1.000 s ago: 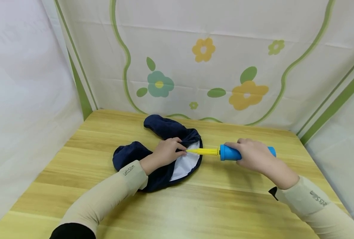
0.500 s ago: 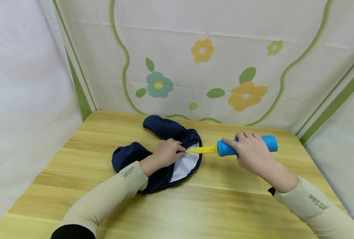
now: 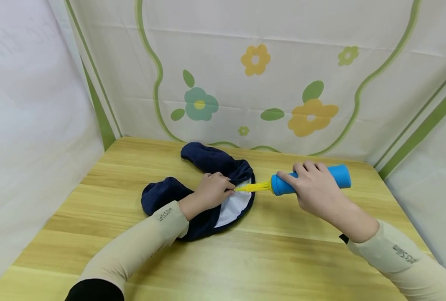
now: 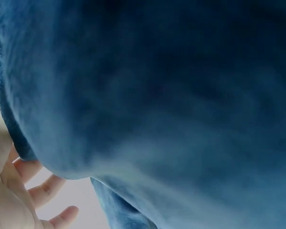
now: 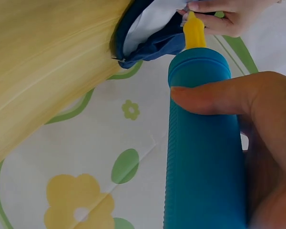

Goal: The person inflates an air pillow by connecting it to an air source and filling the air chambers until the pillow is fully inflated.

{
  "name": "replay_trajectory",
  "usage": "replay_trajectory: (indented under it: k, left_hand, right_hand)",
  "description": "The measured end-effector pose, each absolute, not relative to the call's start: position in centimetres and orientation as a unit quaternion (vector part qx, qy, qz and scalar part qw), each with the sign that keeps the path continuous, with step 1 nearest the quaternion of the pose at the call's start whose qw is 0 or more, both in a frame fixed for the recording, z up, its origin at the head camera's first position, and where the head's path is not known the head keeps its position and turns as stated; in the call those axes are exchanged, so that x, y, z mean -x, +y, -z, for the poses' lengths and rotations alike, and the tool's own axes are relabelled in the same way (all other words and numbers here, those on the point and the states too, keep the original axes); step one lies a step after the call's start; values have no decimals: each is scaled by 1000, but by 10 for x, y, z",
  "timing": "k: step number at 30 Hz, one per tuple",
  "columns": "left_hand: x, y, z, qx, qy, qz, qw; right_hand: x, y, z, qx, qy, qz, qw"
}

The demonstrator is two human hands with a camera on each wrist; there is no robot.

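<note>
A navy, U-shaped neck pillow (image 3: pixel 207 156) with a white panel (image 3: pixel 233 211) lies on the table in the head view. My left hand (image 3: pixel 212 190) rests over its middle, thumb and finger pinching it where the yellow nozzle (image 3: pixel 258 187) of a blue hand pump (image 3: pixel 339 175) meets it. The exact point of contact is hidden by those fingertips. From the right, my right hand (image 3: pixel 314 188) grips the pump's body, which tilts up at its far end. Navy fabric (image 4: pixel 171 95) fills most of the left wrist view, with fingers (image 4: pixel 45 191) at its lower left.
The wood-grain table (image 3: pixel 245 267) ends at a white cloth backdrop (image 3: pixel 223 25) printed with flowers. More white cloth (image 3: pixel 27 125) hangs along the left and right sides, close to the table edges.
My right hand has risen a little and tilted the pump, so its rear end is higher. The blue body is slightly nearer the pillow. My left hand and the pillow have stayed put.
</note>
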State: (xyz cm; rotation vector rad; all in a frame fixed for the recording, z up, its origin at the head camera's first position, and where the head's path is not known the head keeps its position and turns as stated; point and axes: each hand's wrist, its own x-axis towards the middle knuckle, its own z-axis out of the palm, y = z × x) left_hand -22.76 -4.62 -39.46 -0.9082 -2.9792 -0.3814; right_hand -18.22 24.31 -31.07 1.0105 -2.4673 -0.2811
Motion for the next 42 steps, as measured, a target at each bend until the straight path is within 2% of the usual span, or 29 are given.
replay_trajectory:
  k: [10,28,31,36,42]
  left_hand:
    - [227,-40,391,309,-948,70,29]
    - [229,-37,394,325,-943,64,26]
    - [229,-38,395,323,-944,72,20]
    - [228,-42,394,312,-945,100,8]
    - [232,-49,396,302,-944,132,-11]
  right_hand:
    - [180,237,305,-387,-885,118,231]
    - [181,233,305,-371,-907,119,159]
    - [181,236,307,-357,-919,100,130]
    - [183,243,315,-318,-945,59,48]
    - [186,252,325,-308,-951,21,14]
